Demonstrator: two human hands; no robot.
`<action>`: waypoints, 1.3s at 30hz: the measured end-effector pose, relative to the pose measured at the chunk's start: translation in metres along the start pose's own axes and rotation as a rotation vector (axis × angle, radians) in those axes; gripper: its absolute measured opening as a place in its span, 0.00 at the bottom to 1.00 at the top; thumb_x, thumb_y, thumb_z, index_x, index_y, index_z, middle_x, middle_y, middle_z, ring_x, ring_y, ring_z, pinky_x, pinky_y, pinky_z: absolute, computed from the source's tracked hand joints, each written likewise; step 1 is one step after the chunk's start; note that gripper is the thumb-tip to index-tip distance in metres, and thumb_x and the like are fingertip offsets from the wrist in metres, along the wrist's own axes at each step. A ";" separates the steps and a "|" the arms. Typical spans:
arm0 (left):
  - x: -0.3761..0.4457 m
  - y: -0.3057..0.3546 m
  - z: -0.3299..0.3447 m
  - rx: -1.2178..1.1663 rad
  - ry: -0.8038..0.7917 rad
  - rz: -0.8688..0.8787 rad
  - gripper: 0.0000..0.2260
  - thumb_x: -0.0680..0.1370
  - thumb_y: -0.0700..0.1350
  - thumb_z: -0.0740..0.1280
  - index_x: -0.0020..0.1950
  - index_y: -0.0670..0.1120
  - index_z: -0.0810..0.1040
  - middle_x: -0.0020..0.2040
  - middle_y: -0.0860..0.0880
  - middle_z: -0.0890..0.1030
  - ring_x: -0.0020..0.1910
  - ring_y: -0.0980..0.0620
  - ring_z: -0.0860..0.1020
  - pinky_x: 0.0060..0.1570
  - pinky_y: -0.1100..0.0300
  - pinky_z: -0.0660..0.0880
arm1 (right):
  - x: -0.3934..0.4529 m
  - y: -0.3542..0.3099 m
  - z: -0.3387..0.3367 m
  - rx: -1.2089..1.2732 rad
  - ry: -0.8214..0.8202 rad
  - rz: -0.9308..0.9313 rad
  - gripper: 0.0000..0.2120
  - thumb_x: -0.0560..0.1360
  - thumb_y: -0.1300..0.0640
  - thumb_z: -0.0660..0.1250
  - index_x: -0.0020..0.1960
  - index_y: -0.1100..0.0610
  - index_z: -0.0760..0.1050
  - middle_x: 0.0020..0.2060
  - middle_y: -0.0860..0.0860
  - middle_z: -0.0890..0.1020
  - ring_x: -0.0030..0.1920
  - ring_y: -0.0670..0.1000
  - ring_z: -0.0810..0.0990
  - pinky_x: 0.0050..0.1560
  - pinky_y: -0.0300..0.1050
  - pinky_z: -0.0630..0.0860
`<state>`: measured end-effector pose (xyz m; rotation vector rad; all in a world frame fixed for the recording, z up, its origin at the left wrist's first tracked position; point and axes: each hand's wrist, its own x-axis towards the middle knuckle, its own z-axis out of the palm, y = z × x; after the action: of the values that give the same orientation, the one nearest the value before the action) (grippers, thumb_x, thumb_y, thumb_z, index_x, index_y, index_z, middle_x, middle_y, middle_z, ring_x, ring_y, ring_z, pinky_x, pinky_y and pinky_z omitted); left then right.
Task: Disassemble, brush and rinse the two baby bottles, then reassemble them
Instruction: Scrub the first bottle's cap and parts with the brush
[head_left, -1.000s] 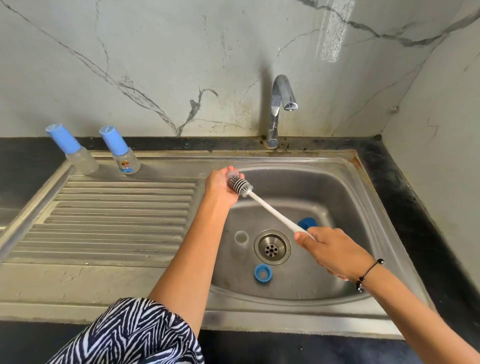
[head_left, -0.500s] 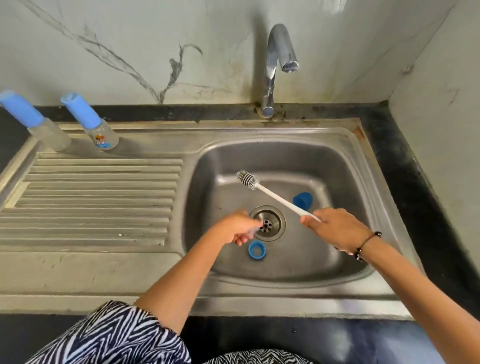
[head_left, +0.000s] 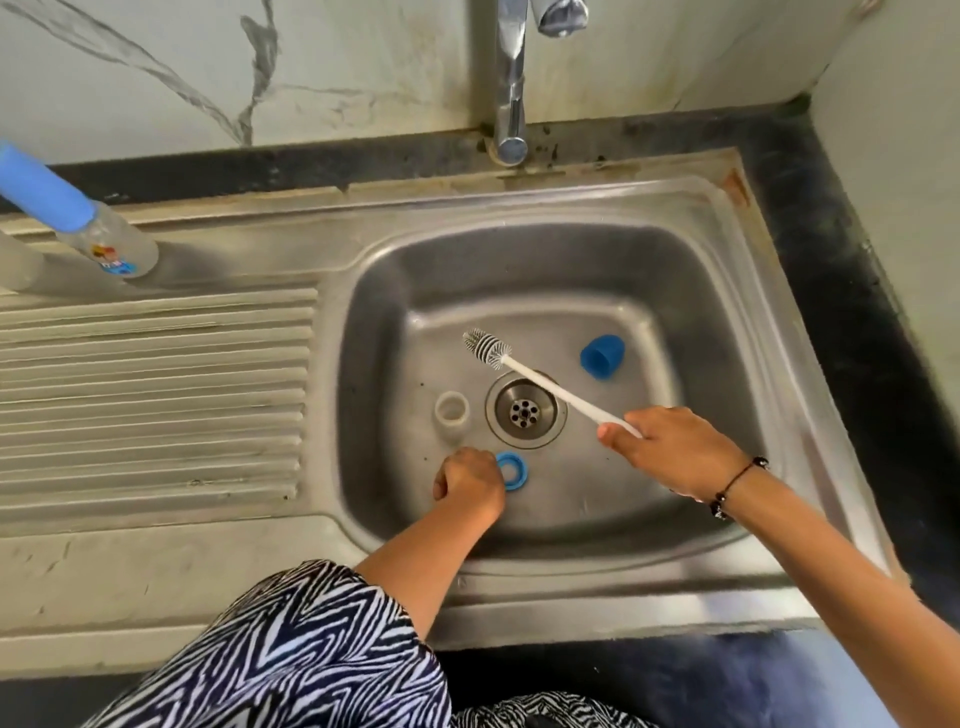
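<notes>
Two capped baby bottles stand at the back left of the drainboard: one with a printed label (head_left: 111, 254), the other (head_left: 15, 262) cut off by the frame's edge. My right hand (head_left: 675, 449) grips the white handle of the bottle brush (head_left: 540, 382), whose bristle head hovers over the basin behind the drain. My left hand (head_left: 467, 483) is low in the basin, fingers curled, pinching the left edge of a blue screw ring (head_left: 514, 470). A clear teat piece (head_left: 452, 410) lies left of the drain. A blue cap (head_left: 601, 356) lies on its side at the basin's right.
The steel sink (head_left: 727, 322) has its drain (head_left: 524, 410) in the middle and a ribbed drainboard (head_left: 156, 395) on the left. The tap (head_left: 511, 78) rises behind it with no water running. Black counter borders the sink on the right.
My left hand dropped from the basin's back-left rim, where the brush head met it, down to the blue ring. My right hand lowered the brush. The view tilted further down.
</notes>
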<state>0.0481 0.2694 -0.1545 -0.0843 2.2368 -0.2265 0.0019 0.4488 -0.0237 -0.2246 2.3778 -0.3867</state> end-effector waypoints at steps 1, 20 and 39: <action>0.002 0.000 0.001 -0.002 0.015 -0.011 0.17 0.77 0.36 0.64 0.65 0.39 0.69 0.61 0.40 0.73 0.56 0.42 0.77 0.41 0.52 0.78 | 0.002 0.000 0.001 -0.010 -0.009 -0.003 0.22 0.79 0.41 0.54 0.33 0.54 0.63 0.33 0.51 0.71 0.38 0.55 0.72 0.39 0.47 0.68; -0.011 0.009 -0.067 -0.309 0.178 0.124 0.21 0.78 0.38 0.63 0.70 0.39 0.63 0.65 0.40 0.72 0.64 0.42 0.72 0.57 0.53 0.72 | -0.005 0.020 -0.002 0.010 0.047 0.147 0.21 0.80 0.41 0.51 0.35 0.54 0.63 0.35 0.51 0.70 0.42 0.57 0.72 0.41 0.47 0.68; 0.104 0.121 -0.121 -0.503 0.520 0.193 0.18 0.80 0.42 0.58 0.68 0.37 0.66 0.65 0.39 0.70 0.63 0.40 0.67 0.61 0.52 0.67 | -0.003 0.047 -0.018 0.151 0.227 0.356 0.18 0.80 0.42 0.50 0.44 0.56 0.65 0.49 0.58 0.78 0.49 0.60 0.74 0.44 0.47 0.67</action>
<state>-0.1092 0.3898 -0.1840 -0.0847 2.7502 0.4767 -0.0110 0.4977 -0.0251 0.3246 2.5289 -0.4358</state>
